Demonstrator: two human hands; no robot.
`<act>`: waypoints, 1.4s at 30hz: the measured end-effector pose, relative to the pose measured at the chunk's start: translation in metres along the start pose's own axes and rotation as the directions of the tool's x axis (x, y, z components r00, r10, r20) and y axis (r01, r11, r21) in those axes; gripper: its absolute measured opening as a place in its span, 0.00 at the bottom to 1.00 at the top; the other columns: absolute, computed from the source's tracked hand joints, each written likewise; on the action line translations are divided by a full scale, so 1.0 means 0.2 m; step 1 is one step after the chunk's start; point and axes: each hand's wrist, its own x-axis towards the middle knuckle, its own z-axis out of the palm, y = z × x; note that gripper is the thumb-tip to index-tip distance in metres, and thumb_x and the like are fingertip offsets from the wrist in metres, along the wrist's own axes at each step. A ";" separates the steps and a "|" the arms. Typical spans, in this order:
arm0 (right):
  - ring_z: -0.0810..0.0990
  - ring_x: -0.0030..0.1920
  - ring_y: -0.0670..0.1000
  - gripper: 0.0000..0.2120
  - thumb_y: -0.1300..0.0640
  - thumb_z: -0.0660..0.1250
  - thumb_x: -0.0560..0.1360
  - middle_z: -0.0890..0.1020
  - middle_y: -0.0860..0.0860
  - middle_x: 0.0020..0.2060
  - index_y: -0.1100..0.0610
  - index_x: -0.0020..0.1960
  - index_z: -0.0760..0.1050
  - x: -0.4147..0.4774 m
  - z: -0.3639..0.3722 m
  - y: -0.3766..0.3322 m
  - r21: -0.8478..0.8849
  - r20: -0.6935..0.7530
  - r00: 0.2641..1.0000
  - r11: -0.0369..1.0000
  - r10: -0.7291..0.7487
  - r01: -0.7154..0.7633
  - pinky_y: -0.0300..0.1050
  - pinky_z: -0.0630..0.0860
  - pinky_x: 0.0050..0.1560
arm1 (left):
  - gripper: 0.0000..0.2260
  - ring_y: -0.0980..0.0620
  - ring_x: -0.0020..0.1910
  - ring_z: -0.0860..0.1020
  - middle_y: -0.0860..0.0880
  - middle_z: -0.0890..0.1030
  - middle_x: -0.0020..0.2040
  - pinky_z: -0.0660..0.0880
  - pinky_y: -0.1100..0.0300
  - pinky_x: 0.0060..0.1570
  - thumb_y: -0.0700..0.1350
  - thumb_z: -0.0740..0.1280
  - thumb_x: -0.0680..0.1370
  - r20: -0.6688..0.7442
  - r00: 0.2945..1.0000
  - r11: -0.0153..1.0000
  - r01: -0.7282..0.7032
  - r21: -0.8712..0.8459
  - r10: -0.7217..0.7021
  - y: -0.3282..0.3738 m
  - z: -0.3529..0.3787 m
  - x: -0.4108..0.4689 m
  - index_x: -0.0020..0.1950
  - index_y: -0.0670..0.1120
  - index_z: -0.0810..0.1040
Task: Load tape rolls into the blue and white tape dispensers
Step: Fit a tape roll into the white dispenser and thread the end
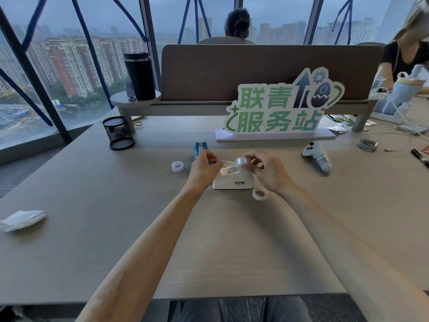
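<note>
A white tape dispenser [232,181] marked VIVID stands on the desk in front of me. Just above it my right hand [267,169] holds a clear tape roll [241,162]. My left hand [204,165] pinches the loose end of that roll's tape, pulled out to the left. Behind my left hand stands the blue tape dispenser [199,148], partly hidden. One spare tape roll [177,166] lies left of the blue dispenser. Another spare roll [260,194] lies at the white dispenser's right front corner.
A black mesh pen cup [118,133] stands at the back left, a green-lettered sign [278,110] behind the dispensers. A white controller [318,156] lies to the right, a folded tissue [22,220] near left. A black tumbler [139,75] sits on the shelf. Two people work beyond the divider.
</note>
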 end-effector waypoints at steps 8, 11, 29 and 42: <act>0.78 0.42 0.49 0.11 0.57 0.68 0.75 0.81 0.47 0.47 0.54 0.57 0.79 -0.01 0.02 0.00 -0.028 0.014 0.999 0.999 0.040 -0.039 0.41 0.74 0.50 | 0.07 0.51 0.46 0.75 0.48 0.77 0.49 0.72 0.56 0.43 0.40 0.68 0.75 0.007 1.000 1.000 -0.001 0.017 0.001 0.00 0.01 0.00 0.50 0.46 0.71; 0.78 0.43 0.48 0.13 0.57 0.67 0.76 0.82 0.48 0.48 0.55 0.60 0.78 -0.01 0.02 -0.01 -0.054 0.021 0.999 0.998 0.043 -0.041 0.41 0.74 0.51 | 0.07 0.51 0.46 0.75 0.49 0.76 0.48 0.73 0.58 0.39 0.41 0.68 0.76 -0.004 1.000 0.999 0.002 0.032 -0.002 0.00 0.01 0.00 0.50 0.47 0.71; 0.80 0.43 0.51 0.08 0.58 0.69 0.73 0.82 0.52 0.46 0.53 0.51 0.83 -0.03 0.07 -0.04 -0.122 -0.042 0.999 0.992 0.030 -0.035 0.45 0.75 0.49 | 0.08 0.52 0.43 0.76 0.50 0.77 0.49 0.71 0.64 0.28 0.42 0.68 0.76 0.011 0.999 0.998 0.031 0.051 -0.031 -0.01 -0.02 0.01 0.52 0.46 0.72; 0.74 0.62 0.54 0.21 0.53 0.67 0.75 0.77 0.55 0.59 0.55 0.67 0.73 -0.04 0.09 0.00 -0.172 0.052 0.995 0.982 0.083 -0.073 0.43 0.68 0.60 | 0.08 0.53 0.41 0.73 0.47 0.73 0.45 0.73 0.61 0.28 0.42 0.66 0.77 -0.050 0.968 0.959 0.238 -0.151 -0.248 -0.07 -0.14 0.04 0.52 0.44 0.70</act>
